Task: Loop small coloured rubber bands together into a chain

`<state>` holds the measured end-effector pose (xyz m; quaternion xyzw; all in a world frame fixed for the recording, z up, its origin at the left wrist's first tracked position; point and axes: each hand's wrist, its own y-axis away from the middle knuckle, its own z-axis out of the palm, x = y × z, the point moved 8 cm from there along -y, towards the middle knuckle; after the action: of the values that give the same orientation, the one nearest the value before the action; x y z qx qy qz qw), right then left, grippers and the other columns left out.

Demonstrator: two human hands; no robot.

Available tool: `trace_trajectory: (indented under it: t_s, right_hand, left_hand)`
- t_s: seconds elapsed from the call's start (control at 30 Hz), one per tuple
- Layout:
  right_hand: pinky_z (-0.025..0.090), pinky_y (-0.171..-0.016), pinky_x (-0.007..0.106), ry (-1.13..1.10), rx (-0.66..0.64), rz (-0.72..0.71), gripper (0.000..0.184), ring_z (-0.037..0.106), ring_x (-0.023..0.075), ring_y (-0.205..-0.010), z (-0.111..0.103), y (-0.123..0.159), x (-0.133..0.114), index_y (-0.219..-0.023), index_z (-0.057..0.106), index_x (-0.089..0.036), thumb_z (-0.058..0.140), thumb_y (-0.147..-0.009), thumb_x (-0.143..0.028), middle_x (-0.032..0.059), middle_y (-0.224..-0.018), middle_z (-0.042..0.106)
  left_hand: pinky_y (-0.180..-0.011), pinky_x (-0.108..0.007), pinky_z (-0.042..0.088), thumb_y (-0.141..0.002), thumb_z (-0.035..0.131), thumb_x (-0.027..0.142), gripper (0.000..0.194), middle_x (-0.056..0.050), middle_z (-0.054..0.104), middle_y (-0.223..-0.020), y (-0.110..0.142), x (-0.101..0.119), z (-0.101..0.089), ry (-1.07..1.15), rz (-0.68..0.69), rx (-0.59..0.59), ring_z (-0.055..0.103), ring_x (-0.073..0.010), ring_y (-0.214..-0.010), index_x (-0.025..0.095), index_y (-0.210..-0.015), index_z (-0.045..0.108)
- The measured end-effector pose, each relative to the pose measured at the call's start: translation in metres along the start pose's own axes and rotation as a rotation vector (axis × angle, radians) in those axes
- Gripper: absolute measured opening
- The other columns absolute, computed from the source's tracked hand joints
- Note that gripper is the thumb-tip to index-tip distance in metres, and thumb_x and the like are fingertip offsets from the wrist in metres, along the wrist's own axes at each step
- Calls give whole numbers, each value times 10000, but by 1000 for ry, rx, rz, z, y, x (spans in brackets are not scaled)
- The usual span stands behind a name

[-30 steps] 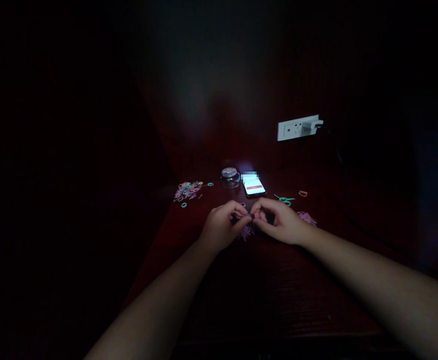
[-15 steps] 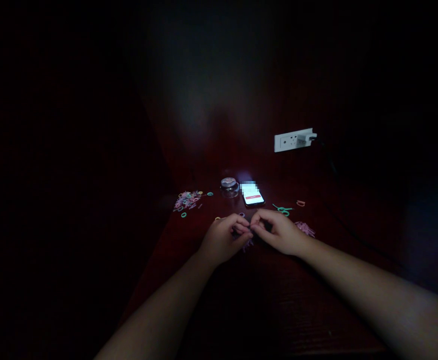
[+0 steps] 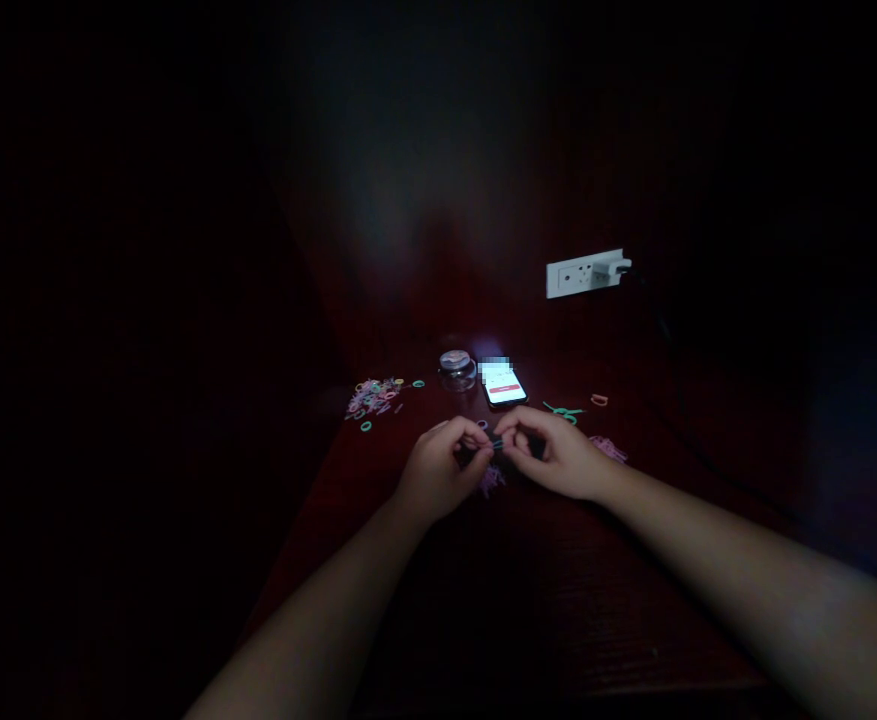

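In a very dark room my left hand (image 3: 438, 468) and my right hand (image 3: 550, 452) meet over a dark red wooden table (image 3: 558, 600). Both pinch a small item between thumb and fingertips where they touch; it is too small and dim to name. A little pink clump of bands (image 3: 492, 478) lies on the table just under the fingers. Another pink clump (image 3: 609, 448) lies beside my right wrist.
A heap of small coloured rubber bands (image 3: 375, 396) lies at the left. A lit phone (image 3: 502, 384) and a small glass jar (image 3: 457, 368) stand behind my hands. Green bands (image 3: 562, 411) and an orange one (image 3: 599, 399) lie to the right. A wall socket (image 3: 585, 274) holds a plug with a cable.
The hands stay pinched together throughout with small finger movements. The view dipped and then rose slightly, shifting the table things in the frame.
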<state>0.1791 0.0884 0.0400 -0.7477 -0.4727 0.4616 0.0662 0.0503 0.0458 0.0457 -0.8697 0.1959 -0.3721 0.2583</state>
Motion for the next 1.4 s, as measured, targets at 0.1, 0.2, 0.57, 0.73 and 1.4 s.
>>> trace_trajectory:
  t_s: [0.1, 0.2, 0.57, 0.73, 1.4]
  right_hand:
    - [411, -550, 237, 71, -7, -31, 80, 519, 106, -583, 0, -1, 0, -896, 633, -175, 571, -848, -191, -8, -700, 575]
    - [418, -574, 250, 103, 16, -40, 73, 523, 107, -583, -3, -1, 2, -849, 641, -168, 578, -855, -204, -8, -684, 568]
    - [432, -552, 240, 61, 20, -71, 117, 541, 107, -606, -4, -1, 0, -915, 678, -163, 583, -854, -193, 22, -775, 604]
    - [435, -554, 234, 53, 18, -78, 161, 536, 104, -602, -5, -2, -4, -984, 690, -172, 591, -864, -213, 23, -784, 614]
    - [404, -633, 268, 374, -166, -73, 101, 543, 135, -672, -33, -7, 12, -769, 650, -175, 564, -769, -121, 29, -764, 626]
  left_hand:
    - [-690, -272, 504, -832, 641, 217, 47, -12, 689, -846, 0, -1, 0, 12, -10, -4, 640, -138, -760, 201, -855, 604]
    - [-687, -272, 504, -833, 644, 221, 54, -10, 690, -845, 0, 0, 0, 19, -3, -15, 639, -134, -750, 201, -856, 600]
    - [-666, -255, 491, -837, 631, 210, 41, -11, 689, -844, 0, 0, 2, 15, 5, -27, 624, -121, -721, 198, -858, 599]
    - [-660, -255, 492, -839, 630, 209, 55, -2, 685, -819, 0, 1, 4, 28, 12, -45, 633, -120, -710, 200, -874, 588]
    - [-662, -239, 501, -819, 626, 231, 100, -3, 706, -803, 1, -10, 8, 35, -17, -41, 660, -115, -719, 206, -910, 590]
